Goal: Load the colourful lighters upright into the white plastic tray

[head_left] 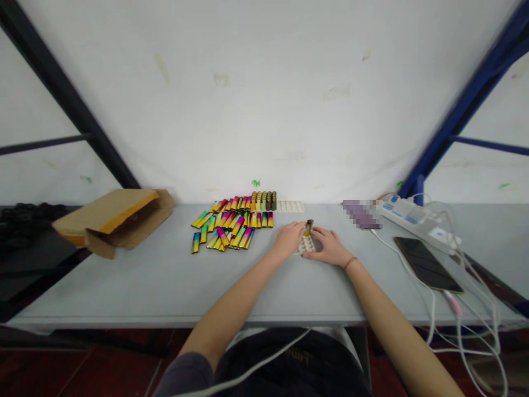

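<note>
My left hand (pixel 288 238) and my right hand (pixel 328 246) meet over a small white tray (pixel 305 248) on the grey table (pixel 173 281). Between their fingers a lighter (pixel 308 227) with a dark top and yellow body stands upright in the tray. Both hands have fingers curled around it. A heap of rainbow-coloured lighters (pixel 231 226) lies loose to the left of my left hand. Behind the heap a row of lighters (pixel 263 200) stands upright, next to an empty white tray (pixel 290 207).
An open cardboard box (pixel 113 220) lies on its side at the table's left. On the right are a power strip (pixel 407 216), a dark phone (pixel 427 263) on a cable, white cables and a blurred purple object (pixel 361 214). A white wall stands behind.
</note>
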A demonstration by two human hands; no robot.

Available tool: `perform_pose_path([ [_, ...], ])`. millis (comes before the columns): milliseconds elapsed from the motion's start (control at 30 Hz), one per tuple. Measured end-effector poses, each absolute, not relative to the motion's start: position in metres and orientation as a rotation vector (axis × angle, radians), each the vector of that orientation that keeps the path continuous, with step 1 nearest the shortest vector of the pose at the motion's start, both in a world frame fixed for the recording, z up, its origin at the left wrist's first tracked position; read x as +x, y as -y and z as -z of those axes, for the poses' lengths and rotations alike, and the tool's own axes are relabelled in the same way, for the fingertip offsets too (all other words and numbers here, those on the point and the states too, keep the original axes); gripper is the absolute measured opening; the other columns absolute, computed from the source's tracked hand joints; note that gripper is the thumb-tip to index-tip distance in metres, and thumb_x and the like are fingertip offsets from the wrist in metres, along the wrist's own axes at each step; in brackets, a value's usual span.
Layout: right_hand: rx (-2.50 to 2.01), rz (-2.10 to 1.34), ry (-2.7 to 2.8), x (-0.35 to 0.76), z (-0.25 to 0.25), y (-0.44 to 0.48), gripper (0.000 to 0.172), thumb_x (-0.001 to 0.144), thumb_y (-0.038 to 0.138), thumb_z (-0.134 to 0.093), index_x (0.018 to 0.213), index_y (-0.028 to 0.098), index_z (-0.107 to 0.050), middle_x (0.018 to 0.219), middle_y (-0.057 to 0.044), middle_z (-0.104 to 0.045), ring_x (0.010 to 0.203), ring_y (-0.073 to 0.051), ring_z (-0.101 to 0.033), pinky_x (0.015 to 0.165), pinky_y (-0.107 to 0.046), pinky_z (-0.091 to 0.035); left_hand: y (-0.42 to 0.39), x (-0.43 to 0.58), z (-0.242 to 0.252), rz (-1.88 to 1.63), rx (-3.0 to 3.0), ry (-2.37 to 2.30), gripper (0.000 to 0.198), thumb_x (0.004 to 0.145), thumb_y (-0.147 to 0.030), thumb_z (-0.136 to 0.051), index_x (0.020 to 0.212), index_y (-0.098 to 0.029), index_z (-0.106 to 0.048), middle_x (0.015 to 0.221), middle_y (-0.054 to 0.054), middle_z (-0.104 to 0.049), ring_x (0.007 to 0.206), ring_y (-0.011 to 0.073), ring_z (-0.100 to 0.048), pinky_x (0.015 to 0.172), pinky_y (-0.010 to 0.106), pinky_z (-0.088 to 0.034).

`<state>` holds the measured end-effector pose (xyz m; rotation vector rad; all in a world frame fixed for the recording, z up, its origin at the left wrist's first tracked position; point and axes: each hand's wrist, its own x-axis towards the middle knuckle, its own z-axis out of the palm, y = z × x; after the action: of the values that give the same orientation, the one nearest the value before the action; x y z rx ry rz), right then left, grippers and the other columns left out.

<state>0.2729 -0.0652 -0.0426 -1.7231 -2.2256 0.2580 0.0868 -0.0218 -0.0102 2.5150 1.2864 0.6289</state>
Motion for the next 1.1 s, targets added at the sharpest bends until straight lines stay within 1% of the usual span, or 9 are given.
perform_pose_path([
  [100, -1.737, -0.266, 2.23, 0.273, 0.041, 0.065, 0.083, 0.08, 0.07, -0.071, 0.145, 0.022, -0.057, 0.157, -0.021, -0.051, 0.146, -0.039, -0.046, 0.121, -0.065, -0.027, 0.019, 0.072, 0.006, -0.67, 2.552, -1.489, 0.038, 0.106, -0.033, -0.044, 0.135, -0.024, -0.066, 0.127, 0.011, -0.07, 0.121, 0.0277, -0.06, 0.102, 0.042, -0.047],
  [167, -1.744, -0.273, 2.233, 0.273, 0.04, 0.066, 0.083, 0.081, 0.071, -0.07, 0.145, 0.021, -0.058, 0.157, -0.021, -0.05, 0.146, -0.039, -0.046, 0.121, -0.064, -0.027, 0.013, 0.057, 0.002, -0.761, 2.515, -1.711, 0.038, 0.106, -0.029, -0.042, 0.132, -0.025, -0.069, 0.129, 0.012, -0.069, 0.124, 0.031, -0.056, 0.104, 0.046, -0.044],
  [233, -1.744, -0.28, 2.237, 0.273, 0.039, 0.066, 0.084, 0.081, 0.072, -0.069, 0.145, 0.019, -0.058, 0.158, -0.022, -0.05, 0.147, -0.039, -0.045, 0.121, -0.063, -0.027, 0.006, 0.042, 0.0, -0.792, 2.452, -1.873, 0.036, 0.103, -0.025, -0.045, 0.127, -0.024, -0.071, 0.13, 0.015, -0.067, 0.125, 0.0347, -0.053, 0.103, 0.05, -0.042],
  [367, -1.733, -0.278, 2.239, 0.274, 0.04, 0.066, 0.084, 0.081, 0.074, -0.068, 0.145, 0.02, -0.058, 0.158, -0.022, -0.05, 0.146, -0.04, -0.046, 0.121, -0.064, -0.028, -0.007, 0.022, 0.006, -0.747, 2.401, -1.936, 0.029, 0.099, -0.032, -0.053, 0.116, -0.024, -0.076, 0.131, 0.019, -0.064, 0.126, 0.0409, -0.049, 0.098, 0.055, -0.042],
  [467, -1.718, -0.266, 2.249, 0.275, 0.04, 0.065, 0.084, 0.082, 0.074, -0.067, 0.145, 0.021, -0.058, 0.157, -0.022, -0.05, 0.145, -0.04, -0.046, 0.12, -0.063, -0.029, -0.01, 0.021, 0.012, -0.766, 2.445, -1.913, 0.028, 0.099, -0.033, -0.053, 0.107, -0.024, -0.078, 0.128, 0.018, -0.066, 0.125, 0.0398, -0.049, 0.099, 0.054, -0.042],
  [567, -1.728, -0.27, 2.252, 0.274, 0.04, 0.065, 0.086, 0.082, 0.074, -0.067, 0.146, 0.019, -0.057, 0.158, -0.022, -0.049, 0.146, -0.039, -0.045, 0.121, -0.062, -0.029, -0.008, 0.024, 0.012, -0.755, 2.503, -1.87, 0.027, 0.098, -0.033, -0.053, 0.105, -0.022, -0.078, 0.126, 0.016, -0.068, 0.124, 0.0385, -0.049, 0.099, 0.052, -0.042],
  [767, -1.769, -0.309, 2.237, 0.273, 0.039, 0.066, 0.086, 0.082, 0.074, -0.068, 0.148, 0.02, -0.056, 0.16, -0.022, -0.046, 0.149, -0.039, -0.043, 0.122, -0.063, -0.025, -0.004, 0.027, 0.009, -0.656, 2.527, -1.775, 0.029, 0.101, -0.03, -0.051, 0.101, -0.022, -0.078, 0.114, 0.017, -0.074, 0.123, 0.0382, -0.05, 0.101, 0.056, -0.038],
  [933, -1.749, -0.316, 2.235, 0.274, 0.039, 0.065, 0.087, 0.081, 0.075, -0.068, 0.147, 0.02, -0.057, 0.159, -0.022, -0.047, 0.148, -0.04, -0.043, 0.121, -0.066, -0.025, -0.006, 0.029, 0.011, -0.63, 2.531, -1.716, 0.029, 0.101, -0.022, -0.05, 0.116, -0.02, -0.074, 0.116, 0.017, -0.071, 0.117, 0.033, -0.059, 0.107, 0.053, -0.037],
  [1100, -1.744, -0.31, 2.233, 0.275, 0.04, 0.064, 0.084, 0.081, 0.073, -0.069, 0.146, 0.02, -0.058, 0.159, -0.022, -0.048, 0.148, -0.04, -0.043, 0.121, -0.064, -0.027, -0.008, 0.031, 0.012, -0.617, 2.474, -1.668, 0.04, 0.094, -0.004, -0.044, 0.125, -0.015, -0.067, 0.123, 0.018, -0.062, 0.12, 0.0292, -0.062, 0.107, 0.044, -0.044],
])
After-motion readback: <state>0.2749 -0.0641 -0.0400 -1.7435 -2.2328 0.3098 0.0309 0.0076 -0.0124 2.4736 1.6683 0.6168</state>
